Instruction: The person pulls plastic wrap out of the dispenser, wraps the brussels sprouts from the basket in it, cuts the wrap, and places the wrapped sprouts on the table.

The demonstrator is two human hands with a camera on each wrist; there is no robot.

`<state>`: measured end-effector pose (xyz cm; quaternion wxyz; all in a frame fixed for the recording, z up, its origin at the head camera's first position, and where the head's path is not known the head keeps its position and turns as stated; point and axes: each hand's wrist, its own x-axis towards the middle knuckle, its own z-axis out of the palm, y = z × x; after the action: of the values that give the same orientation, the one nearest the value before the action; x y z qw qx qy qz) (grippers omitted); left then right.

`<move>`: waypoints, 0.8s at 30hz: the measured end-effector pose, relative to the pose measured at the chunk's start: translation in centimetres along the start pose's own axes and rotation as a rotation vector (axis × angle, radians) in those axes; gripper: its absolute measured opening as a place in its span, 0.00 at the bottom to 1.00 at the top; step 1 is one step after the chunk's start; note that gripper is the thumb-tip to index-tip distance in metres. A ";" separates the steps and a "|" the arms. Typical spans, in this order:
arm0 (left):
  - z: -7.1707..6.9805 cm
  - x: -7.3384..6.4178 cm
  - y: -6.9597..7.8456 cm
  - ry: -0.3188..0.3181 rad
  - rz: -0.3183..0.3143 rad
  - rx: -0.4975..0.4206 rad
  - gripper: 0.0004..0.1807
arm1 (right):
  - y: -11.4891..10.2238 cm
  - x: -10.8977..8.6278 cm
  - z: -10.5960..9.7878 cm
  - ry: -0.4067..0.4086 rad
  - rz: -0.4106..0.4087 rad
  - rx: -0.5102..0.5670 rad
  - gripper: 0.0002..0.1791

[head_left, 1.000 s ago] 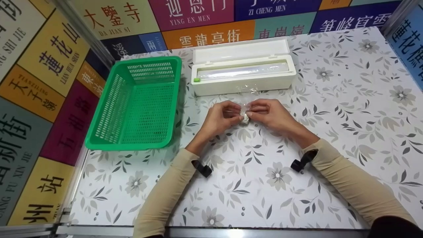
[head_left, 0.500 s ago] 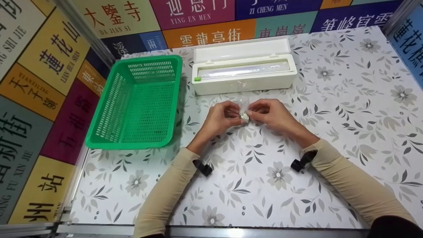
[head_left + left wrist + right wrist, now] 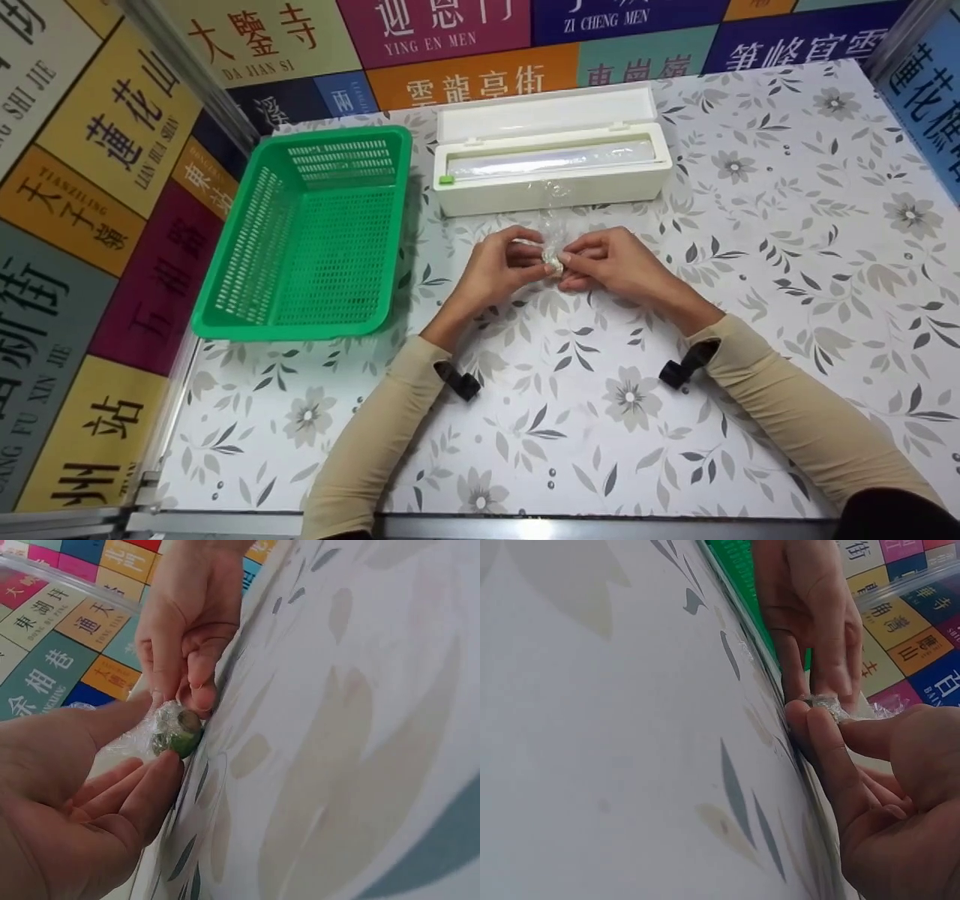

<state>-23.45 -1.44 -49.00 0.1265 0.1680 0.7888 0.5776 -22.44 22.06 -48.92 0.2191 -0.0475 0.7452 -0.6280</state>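
In the head view, my left hand [image 3: 501, 264] and right hand [image 3: 616, 264] meet at mid-table around a small bundle in clear cling film [image 3: 553, 261]. The left wrist view shows the bundle as a green, rounded thing [image 3: 178, 736] with a brownish round end, film crumpled around it; its exact kind I cannot tell. My left thumb and fingertips [image 3: 165, 765] pinch it from one side. From the other side, my right thumb and fingers [image 3: 826, 736] pinch the film against it. A loose tail of film [image 3: 555, 199] sticks up beyond the hands, before the white box.
Behind the hands stands a long white cling film box [image 3: 551, 196], lid raised, with a film roll [image 3: 551, 159] inside and a green slider [image 3: 447, 180]. A green plastic basket [image 3: 330, 255] stands on the left of the floral-covered table [image 3: 795, 300]. Printed panels wall the back and sides.
Both hands stay almost in place around the bundle. The right fingers have shifted, some now lower beneath it. The loose film tail has swung left and slightly down.
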 end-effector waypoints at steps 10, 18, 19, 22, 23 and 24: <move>0.1 0.2 -0.2 -0.011 -0.001 0.001 0.22 | 0.4 0.1 -1.0 -0.007 -0.132 -0.236 0.23; 0.3 0.2 -0.2 0.020 0.037 0.042 0.12 | 0.4 0.0 -0.9 0.072 -0.213 -0.322 0.18; 0.3 0.2 -0.2 0.020 0.036 0.042 0.12 | 0.4 0.0 -0.8 0.077 -0.221 -0.314 0.17; 0.2 0.2 -0.4 0.018 0.045 0.019 0.14 | 0.4 0.0 -0.6 0.099 -0.229 -0.274 0.18; 0.2 0.3 -0.5 0.018 0.050 0.003 0.15 | 0.4 0.0 -0.5 0.104 -0.230 -0.259 0.19; 0.2 0.3 -0.5 0.018 0.058 -0.017 0.16 | 0.4 0.0 -0.5 0.111 -0.230 -0.248 0.20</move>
<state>-23.74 -1.32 -49.58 0.1038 0.1846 0.7797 0.5892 -22.51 22.58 -49.23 0.0967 -0.1242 0.8177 -0.5537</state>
